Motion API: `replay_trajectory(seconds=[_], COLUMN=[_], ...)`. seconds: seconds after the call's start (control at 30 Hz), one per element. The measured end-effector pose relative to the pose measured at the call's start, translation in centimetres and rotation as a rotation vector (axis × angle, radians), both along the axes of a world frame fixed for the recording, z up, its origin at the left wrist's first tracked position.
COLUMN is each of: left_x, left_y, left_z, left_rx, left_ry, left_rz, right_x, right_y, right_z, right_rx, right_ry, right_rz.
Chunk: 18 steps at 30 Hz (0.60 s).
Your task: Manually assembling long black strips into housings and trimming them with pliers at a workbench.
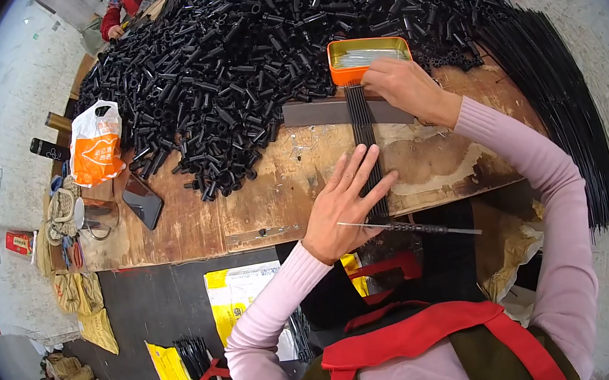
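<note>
"Where are the black rods (362, 127)?"
"Across the grey bar (317, 113), under the flat, spread left hand (341, 204); the right hand (405, 86) curls by their far ends; its grip I cannot tell."

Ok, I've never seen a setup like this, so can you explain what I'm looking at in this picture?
There's no robot here, just a person's two bare hands. The single picture comes from a fisheye camera worn on that person's head, looking down, so straight edges bend near the rim.

On the worn wooden table is a big pile of black tubes, with a bag and a phone toward the left.

The left hand lies spread on a bundle of black rods, which crosses a dark strip. A thin tool crosses that hand; how it's held isn't clear. The right hand is at the near edge of an orange box of thin, pale sticks; its fingertips are hard to see.
</note>
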State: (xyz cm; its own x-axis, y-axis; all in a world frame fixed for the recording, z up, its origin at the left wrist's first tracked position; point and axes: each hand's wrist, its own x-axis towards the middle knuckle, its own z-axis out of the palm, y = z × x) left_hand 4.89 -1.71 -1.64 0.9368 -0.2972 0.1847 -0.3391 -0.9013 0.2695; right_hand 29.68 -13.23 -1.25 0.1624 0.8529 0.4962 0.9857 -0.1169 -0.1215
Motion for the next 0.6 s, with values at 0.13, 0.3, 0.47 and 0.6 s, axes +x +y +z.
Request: replay_trajectory(seconds=[0.13, 0.3, 0.47, 0.6], left_x=[-0.2, -0.4, -0.3, 0.0], left_y=[-0.3, -0.1, -0.1, -0.1], left_z=[0.2, 0.3, 0.0, 0.0], left_rx=[0.039, 0.029, -0.012, -0.017], left_ry=[0.018, 0.022, -0.005, -0.003], left_rz=[0.034, 0.034, 0.017, 0.001], right_x=[-0.4, 0.0, 0.3, 1.2], right_y=[0.2, -1.8, -1.4, -0.1], right_z=[0.2, 0.1, 0.5, 0.2], right_rx=[0.054, 0.007, -0.043, -0.009], right_ry=[0.064, -0.030, 0.055, 0.035], right_rz=[0.001, -0.123, -0.073, 0.059])
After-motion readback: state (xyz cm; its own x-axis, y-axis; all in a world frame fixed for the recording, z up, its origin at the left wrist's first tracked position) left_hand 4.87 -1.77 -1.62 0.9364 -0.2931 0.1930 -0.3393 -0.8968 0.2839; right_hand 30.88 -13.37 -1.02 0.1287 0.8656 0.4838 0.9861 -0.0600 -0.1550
